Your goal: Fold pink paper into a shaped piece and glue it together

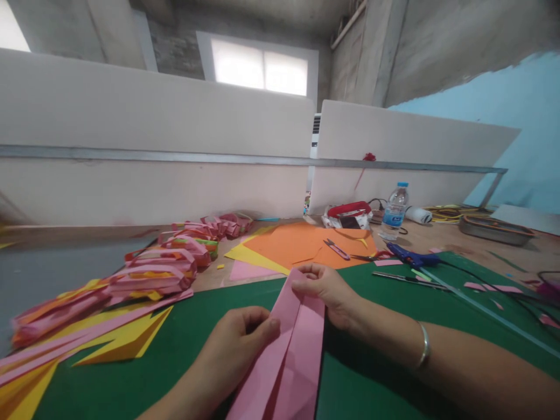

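Note:
A long pink paper strip, folded lengthwise, lies on the green mat in front of me. My left hand pinches its left edge, thumb pressed against curled fingers. My right hand grips the far end of the strip with fingers curled over the fold. A silver bangle sits on my right wrist.
Folded pink and orange paper lanterns pile up at the left, with yellow offcuts nearby. Orange sheets, a small cutter, scissors, a blue glue gun, a water bottle and a metal tray lie beyond.

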The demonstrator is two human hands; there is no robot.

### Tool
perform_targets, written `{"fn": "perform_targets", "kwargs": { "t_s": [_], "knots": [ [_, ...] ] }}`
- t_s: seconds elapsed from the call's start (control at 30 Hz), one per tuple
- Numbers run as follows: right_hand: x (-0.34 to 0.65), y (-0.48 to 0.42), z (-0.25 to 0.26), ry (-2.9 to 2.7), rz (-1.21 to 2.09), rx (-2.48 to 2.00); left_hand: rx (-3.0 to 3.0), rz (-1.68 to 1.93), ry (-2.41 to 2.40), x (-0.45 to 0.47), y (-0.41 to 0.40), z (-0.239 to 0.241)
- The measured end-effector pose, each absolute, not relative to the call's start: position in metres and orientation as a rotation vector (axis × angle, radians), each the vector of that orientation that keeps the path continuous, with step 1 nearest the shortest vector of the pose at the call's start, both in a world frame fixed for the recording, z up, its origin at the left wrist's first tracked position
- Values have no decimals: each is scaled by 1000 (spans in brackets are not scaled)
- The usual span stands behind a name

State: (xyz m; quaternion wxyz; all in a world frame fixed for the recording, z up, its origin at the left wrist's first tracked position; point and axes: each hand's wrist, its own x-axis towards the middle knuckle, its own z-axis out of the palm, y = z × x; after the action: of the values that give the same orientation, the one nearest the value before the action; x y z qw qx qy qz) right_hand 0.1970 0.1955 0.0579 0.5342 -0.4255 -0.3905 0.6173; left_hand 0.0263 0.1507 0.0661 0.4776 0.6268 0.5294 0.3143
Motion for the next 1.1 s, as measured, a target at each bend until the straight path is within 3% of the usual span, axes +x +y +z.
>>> {"fn": "perform_targets", "kwargs": {
  "t_s": [0.3,0.5,0.67,0.8,1.1],
  "knots": [
    [241,240,66,-808,1268,-1037,1468,566,1333,16,155,63],
    [255,242,68,-871,1392,-1097,1372,73,1190,-19,154,79],
    [225,218,70,-1014,1524,-1089,1115,547,981,-1,154,84],
    [204,200,72,-1082,1451,-1040,823,574,721,35,135,76],
    [202,184,74,-1642,653,-1226,534,929,867,33,146,56]
  ]
}}
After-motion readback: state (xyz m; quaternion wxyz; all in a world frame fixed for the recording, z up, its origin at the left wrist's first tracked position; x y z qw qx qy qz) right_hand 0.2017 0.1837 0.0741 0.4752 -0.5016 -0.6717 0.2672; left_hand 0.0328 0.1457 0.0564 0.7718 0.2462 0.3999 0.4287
